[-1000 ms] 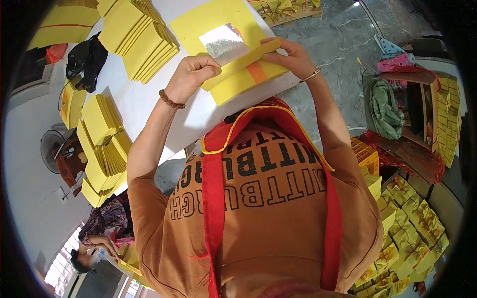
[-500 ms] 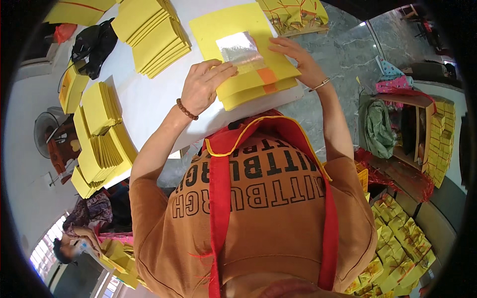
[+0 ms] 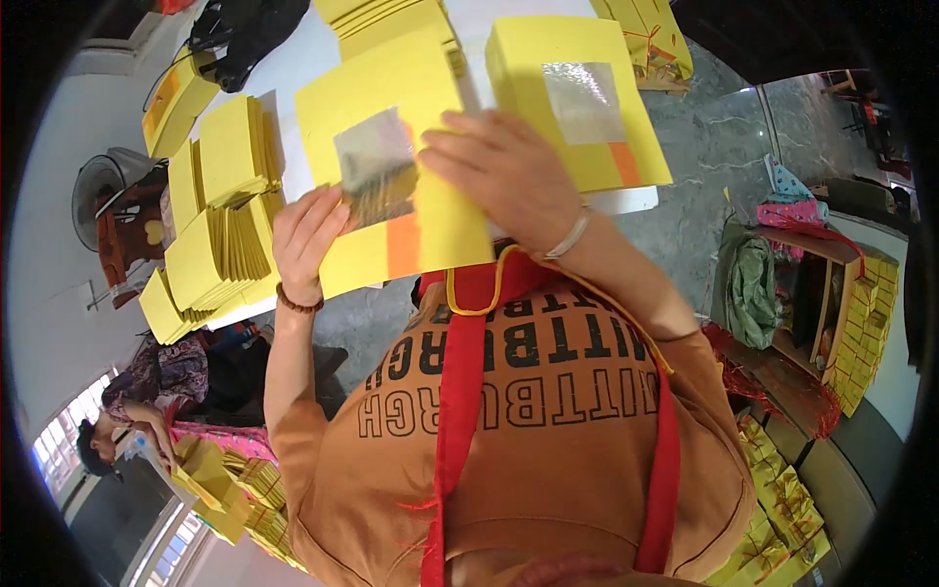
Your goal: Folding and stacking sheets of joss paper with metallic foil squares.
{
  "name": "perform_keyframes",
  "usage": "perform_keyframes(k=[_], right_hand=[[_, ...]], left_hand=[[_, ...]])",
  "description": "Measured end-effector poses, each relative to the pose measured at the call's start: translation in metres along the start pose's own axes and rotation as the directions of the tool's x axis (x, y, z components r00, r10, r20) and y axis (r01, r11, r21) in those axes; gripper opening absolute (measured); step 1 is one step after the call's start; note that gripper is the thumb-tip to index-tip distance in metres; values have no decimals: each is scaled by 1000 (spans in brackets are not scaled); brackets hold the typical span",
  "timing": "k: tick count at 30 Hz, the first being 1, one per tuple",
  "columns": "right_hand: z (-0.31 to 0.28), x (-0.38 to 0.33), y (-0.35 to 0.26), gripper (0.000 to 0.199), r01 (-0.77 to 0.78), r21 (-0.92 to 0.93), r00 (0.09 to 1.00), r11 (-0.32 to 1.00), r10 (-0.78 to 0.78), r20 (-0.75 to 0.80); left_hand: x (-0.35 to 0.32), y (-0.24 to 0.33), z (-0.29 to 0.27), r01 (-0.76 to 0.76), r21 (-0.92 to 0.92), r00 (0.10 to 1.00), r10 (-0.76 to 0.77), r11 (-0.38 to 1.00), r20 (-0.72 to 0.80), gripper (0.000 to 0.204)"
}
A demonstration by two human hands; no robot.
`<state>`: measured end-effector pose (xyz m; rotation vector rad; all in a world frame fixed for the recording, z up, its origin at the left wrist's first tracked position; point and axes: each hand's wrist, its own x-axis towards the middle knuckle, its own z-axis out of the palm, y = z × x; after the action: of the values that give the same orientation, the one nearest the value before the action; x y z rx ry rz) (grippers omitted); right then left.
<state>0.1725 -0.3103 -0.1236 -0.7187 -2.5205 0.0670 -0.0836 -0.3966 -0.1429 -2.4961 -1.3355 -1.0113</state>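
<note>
Yellow paper sheet [image 3: 391,127] with foil square [image 3: 375,166], lifted above the white surface [image 3: 293,68]: left hand [image 3: 305,240] fingers grasp its lower edge; right hand [image 3: 509,176] lies flat, fingers released, beside the yellow stack [image 3: 577,108].

The sheet [image 3: 391,166] you're lifting is bright yellow, with a silver foil square and an orange patch below it. The stack [image 3: 577,98] beside it shows the same yellow, silver and orange. Your table [image 3: 293,59] is white. You wear a brown shirt with black lettering and red apron straps. The floor [image 3: 714,147] is grey marbled stone.
</note>
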Motion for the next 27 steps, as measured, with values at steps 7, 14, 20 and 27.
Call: perform_keyframes(k=[7,14,20,27], right_hand=[[142,-40,-11,35,39,276,998,960,-53,43],[165,-71,-8,29,-99,350,981,932,33,190],[167,-58,-2,32,-503,323,816,801,318,483],[160,-33,-16,48,-791,370,610,488,588,531]], left_hand=[[-101,-25,30,206,40,953,-210,978,217,29],[-115,-30,52,372,-243,892,-273,896,361,23],[-99,-48,70,802,-193,583,-670,566,460,34],[-88,-61,96,876,-146,480,-799,460,361,37]])
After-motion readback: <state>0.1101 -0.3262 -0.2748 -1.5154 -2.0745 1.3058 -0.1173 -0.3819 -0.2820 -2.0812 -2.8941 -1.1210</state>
